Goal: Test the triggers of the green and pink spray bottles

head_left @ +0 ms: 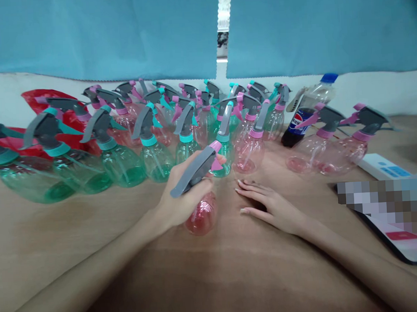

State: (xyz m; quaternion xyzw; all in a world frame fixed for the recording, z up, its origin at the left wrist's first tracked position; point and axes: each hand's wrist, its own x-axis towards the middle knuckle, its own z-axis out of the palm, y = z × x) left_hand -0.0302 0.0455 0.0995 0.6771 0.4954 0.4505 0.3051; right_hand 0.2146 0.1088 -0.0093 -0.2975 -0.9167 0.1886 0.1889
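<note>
The left hand (183, 205) grips the pink bottle (202, 216) high up, in front of the green bottles (127, 171), for steadiness, I'd guess. The right hand (274, 206) rests spread on the counter (159, 279), holding nothing.

The left hand (183, 205) partly hides the held pink bottle (201, 218); what seems a phone (407, 246) is part-blurred.
</note>
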